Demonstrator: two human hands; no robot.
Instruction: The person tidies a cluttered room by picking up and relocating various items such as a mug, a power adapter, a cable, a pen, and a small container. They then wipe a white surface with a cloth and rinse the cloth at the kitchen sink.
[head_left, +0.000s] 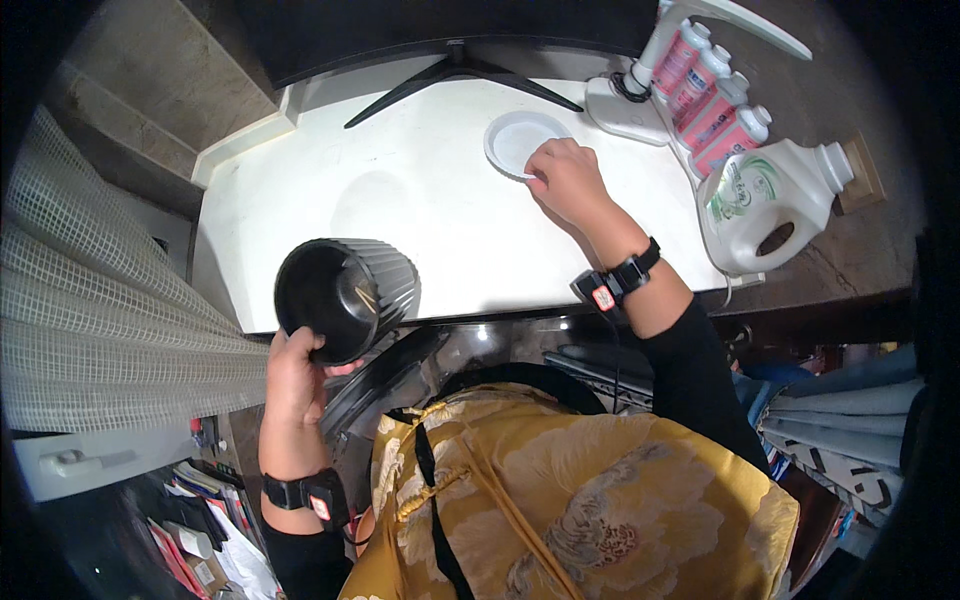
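My left hand (295, 379) grips the rim of a ribbed pot (394, 281), thumb over the lip. The pot is grey outside and black inside. It is tilted at the desk's front edge, its mouth turned towards me and to the left. A thin tan piece (366, 298) shows inside it. Farther back, a round white saucer (517, 142) with a low rim is on the white desk. The fingers of my right hand (566, 176) pinch its near right rim. Each forearm wears a black strap with a small device.
A black monitor stand (457, 66) spreads across the back of the desk (465, 225). At the right are a white lamp base (626, 112), several pink-labelled bottles (705, 97) and a large white detergent jug (765, 202). A mesh curtain (112, 315) hangs on the left.
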